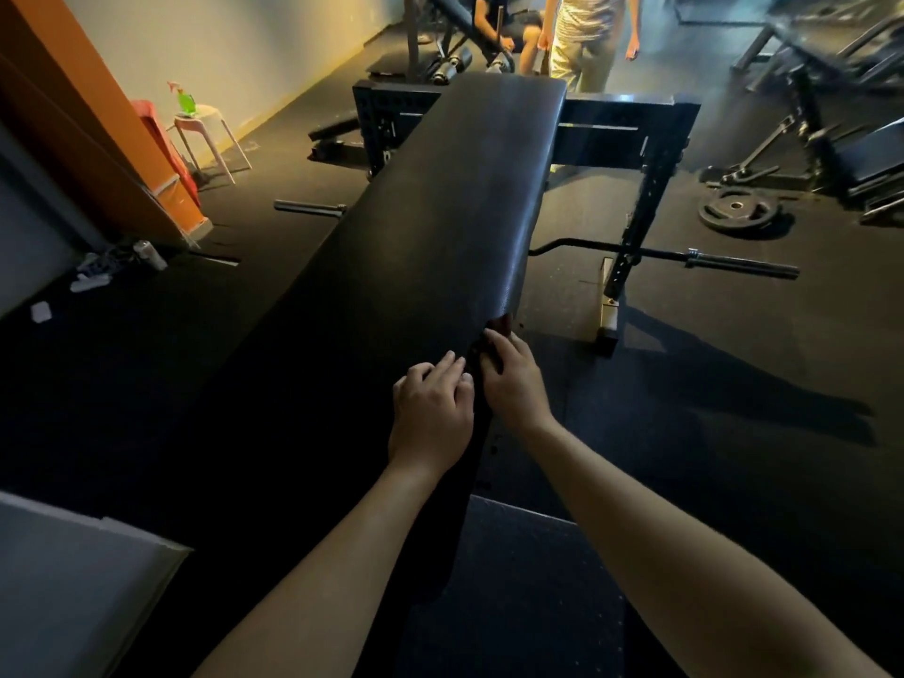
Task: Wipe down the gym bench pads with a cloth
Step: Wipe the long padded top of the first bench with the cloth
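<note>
The cloth point(501, 325), dark reddish, sits on the bench pad point(455, 212) at its 3 o'clock edge. The right hand point(513, 379) grips it with curled fingers. The left hand point(430, 408) lies just beside it at 9 o'clock, fingers loosely bent on the pad and holding nothing I can make out. So near the edge, a hard stroke could drag the cloth off onto the floor point(685, 384). In this dim light, patches of black pad may get missed. I can read no brand, label or writing.
</note>
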